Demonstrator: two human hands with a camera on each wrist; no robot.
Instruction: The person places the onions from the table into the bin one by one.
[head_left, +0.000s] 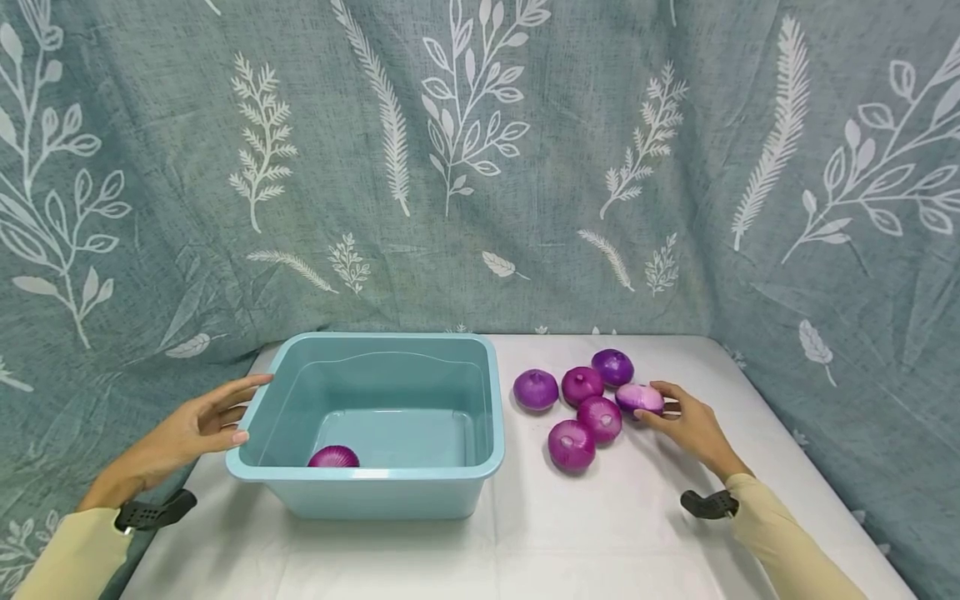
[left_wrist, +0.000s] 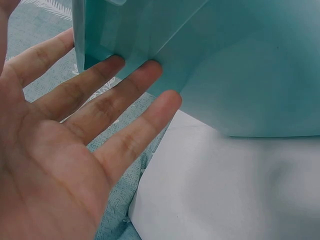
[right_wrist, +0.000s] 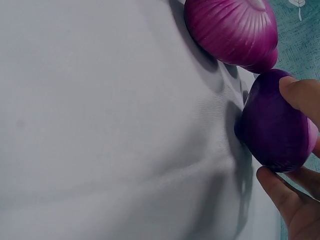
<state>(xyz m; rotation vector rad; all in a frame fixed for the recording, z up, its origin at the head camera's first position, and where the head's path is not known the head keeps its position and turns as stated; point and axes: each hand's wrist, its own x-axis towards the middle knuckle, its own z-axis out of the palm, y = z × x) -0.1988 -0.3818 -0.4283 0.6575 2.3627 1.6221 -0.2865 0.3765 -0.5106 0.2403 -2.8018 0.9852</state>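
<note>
At the right side of the table, my right hand point(head_left: 696, 427) holds a purple-and-pale red onion point(head_left: 637, 398) between thumb and fingers. The right wrist view shows the dark underside of this onion point(right_wrist: 272, 125), with the thumb on one side and fingers on the other. My left hand point(head_left: 197, 427) is at the left rim of a teal plastic tub point(head_left: 378, 497), its fingers spread and loosely extended. In the left wrist view its fingertips lie against or close beside the tub wall point(left_wrist: 240, 75). Inside the tub, near the front left, sits one red onion point(head_left: 333, 457), partly hidden by the rim.
Several more red onions, such as this front one point(head_left: 572, 446) and this left one point(head_left: 536, 390), lie clustered between the tub and my right hand. A white cloth point(head_left: 570, 533) covers the table. A leaf-patterned curtain point(head_left: 555, 275) hangs behind and along both sides.
</note>
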